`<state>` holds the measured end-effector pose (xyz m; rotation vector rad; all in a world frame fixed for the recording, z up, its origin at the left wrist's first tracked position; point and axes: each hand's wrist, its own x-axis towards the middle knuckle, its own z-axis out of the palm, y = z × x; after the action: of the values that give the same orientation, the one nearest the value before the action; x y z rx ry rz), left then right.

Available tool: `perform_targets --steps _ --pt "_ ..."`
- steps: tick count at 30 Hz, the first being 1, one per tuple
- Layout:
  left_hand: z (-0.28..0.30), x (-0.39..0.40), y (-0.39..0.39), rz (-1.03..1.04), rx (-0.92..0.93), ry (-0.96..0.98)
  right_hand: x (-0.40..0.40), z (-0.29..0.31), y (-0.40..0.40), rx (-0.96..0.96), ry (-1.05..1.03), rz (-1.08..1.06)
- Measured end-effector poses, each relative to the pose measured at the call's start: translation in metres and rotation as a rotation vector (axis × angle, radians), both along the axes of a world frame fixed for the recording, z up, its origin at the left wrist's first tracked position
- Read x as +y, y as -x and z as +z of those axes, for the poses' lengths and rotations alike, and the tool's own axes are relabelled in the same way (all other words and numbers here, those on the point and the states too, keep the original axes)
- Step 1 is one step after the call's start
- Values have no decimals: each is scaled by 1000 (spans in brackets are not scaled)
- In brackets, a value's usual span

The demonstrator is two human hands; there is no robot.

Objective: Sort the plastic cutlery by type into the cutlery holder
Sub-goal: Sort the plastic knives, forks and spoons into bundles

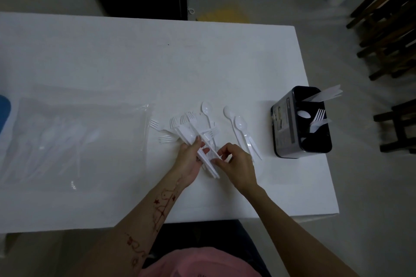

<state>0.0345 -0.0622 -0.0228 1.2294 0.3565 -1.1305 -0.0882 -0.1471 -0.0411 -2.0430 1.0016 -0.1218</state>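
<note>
Head view showed my left hand gripping a bundle of white forks over the table; my right hand pinched one handle; gathering forks, I judged; next, carry them to the black cutlery holder, far right

Clear plastic bag on white table (left side).

Bare forearms, red star-and-line drawings along the left forearm, pink top, dark trousers
</note>
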Motion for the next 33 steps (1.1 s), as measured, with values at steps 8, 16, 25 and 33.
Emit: perform_targets --steps 8,16,25,33 --pt "-9 -3 -4 39 -74 -158 3 6 2 70 110 62" --pt "-13 7 -3 27 -80 -32 -5 -5 -7 365 -5 -64" --pt "-18 0 -2 20 -23 -78 -14 1 -6 396 -80 -159" --pt "-18 -5 -3 -7 -63 -35 -16 6 5 118 87 -144"
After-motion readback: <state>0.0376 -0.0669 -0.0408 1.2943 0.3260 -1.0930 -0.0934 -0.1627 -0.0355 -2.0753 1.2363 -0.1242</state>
